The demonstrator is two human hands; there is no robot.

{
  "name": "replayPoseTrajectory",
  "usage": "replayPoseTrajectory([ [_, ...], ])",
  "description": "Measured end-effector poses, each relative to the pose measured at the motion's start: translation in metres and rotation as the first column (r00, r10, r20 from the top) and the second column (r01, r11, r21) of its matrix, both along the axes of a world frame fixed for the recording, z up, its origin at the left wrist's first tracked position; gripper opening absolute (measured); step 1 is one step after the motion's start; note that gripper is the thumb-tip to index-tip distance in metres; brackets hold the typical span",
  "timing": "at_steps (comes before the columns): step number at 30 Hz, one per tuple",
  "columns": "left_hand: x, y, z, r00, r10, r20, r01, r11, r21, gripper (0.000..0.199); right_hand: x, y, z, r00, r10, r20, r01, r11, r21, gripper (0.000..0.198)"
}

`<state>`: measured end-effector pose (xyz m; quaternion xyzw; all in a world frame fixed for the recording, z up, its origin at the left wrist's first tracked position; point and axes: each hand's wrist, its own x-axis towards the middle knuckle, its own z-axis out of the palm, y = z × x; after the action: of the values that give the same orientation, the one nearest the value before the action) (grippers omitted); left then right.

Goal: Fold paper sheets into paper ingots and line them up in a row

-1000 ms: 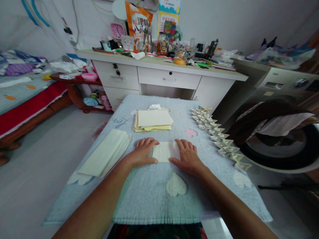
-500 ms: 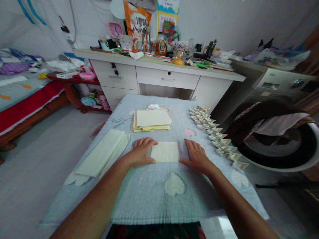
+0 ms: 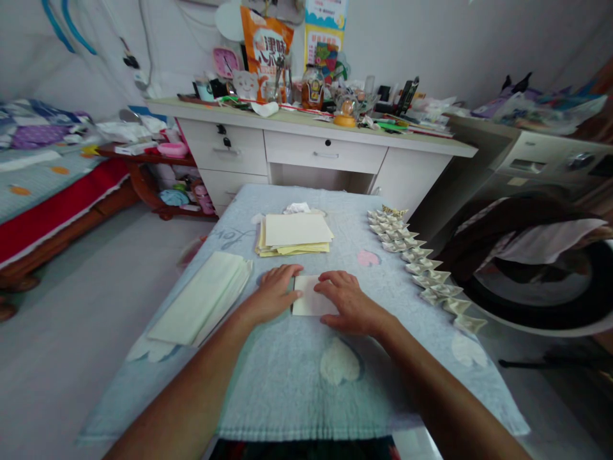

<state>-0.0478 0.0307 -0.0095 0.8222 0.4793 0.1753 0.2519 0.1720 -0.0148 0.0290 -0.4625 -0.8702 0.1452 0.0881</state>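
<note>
A small cream sheet of paper (image 3: pixel 305 305) lies flat on the cloth-covered table in front of me. At its left edge rests my left hand (image 3: pixel 278 294), thumb and fingers apart, the fingertips touching the edge. My right hand (image 3: pixel 348 303) is over the right half of the paper with fingers spread, hiding that side; whether it presses down I cannot tell. Beyond the hands lies a stack of cream and yellow paper (image 3: pixel 297 230). Left of my left hand is a pile of long pale folded paper (image 3: pixel 198 299).
A row of several folded paper boats (image 3: pixel 421 265) runs along the table's right side. Crumpled white tissue (image 3: pixel 297 207) lies behind the stack. A cluttered white desk (image 3: pixel 325 150) stands beyond the blue tablecloth (image 3: pixel 287 396), with an open front-loading washing machine (image 3: pixel 541 153) at right.
My right hand has moved left from beside the paper's right edge to over its right half. My left hand stays at the left edge. The view has shifted slightly.
</note>
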Motion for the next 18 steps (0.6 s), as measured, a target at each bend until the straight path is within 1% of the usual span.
replayPoseTrajectory([
  [2, 0.002, 0.004, -0.006, 0.988, 0.106, 0.109, -0.109, 0.994, 0.025, 0.044, 0.000, 0.001, -0.007, 1.000, 0.003, 0.003, -0.003, 1.000, -0.016, 0.056],
  [4, 0.003, 0.008, -0.009, 0.972, 0.190, 0.140, -0.196, 0.980, 0.029, 0.037, 0.001, 0.001, -0.012, 1.000, -0.004, -0.013, 0.004, 1.000, -0.024, 0.053],
  [6, 0.004, 0.009, -0.008, 0.963, 0.233, 0.136, -0.241, 0.970, 0.041, 0.031, 0.003, 0.001, -0.014, 0.999, -0.009, -0.036, 0.008, 1.000, -0.016, 0.050],
  [8, 0.005, 0.008, -0.004, 0.961, 0.249, 0.121, -0.256, 0.965, 0.049, 0.029, 0.004, 0.000, -0.016, 0.998, -0.005, -0.061, 0.006, 1.000, 0.006, 0.045],
  [11, 0.007, 0.002, 0.007, 0.950, 0.306, 0.069, -0.305, 0.952, -0.017, 0.030, 0.004, -0.001, -0.019, 0.993, 0.009, -0.117, -0.002, 0.998, 0.058, 0.031],
  [13, 0.007, -0.002, 0.013, 0.947, 0.320, 0.030, -0.319, 0.947, -0.031, 0.032, 0.002, -0.001, -0.023, 0.986, 0.024, -0.166, -0.008, 0.995, 0.101, 0.024],
  [15, 0.007, -0.005, 0.016, 0.951, 0.310, 0.020, -0.308, 0.949, -0.068, 0.039, 0.000, -0.001, -0.028, 0.977, 0.046, -0.209, -0.017, 0.990, 0.140, 0.020],
  [18, 0.008, -0.008, 0.013, 0.959, 0.269, 0.086, -0.255, 0.956, -0.147, 0.056, -0.004, -0.002, -0.035, 0.969, 0.075, -0.235, -0.037, 0.986, 0.161, 0.019],
])
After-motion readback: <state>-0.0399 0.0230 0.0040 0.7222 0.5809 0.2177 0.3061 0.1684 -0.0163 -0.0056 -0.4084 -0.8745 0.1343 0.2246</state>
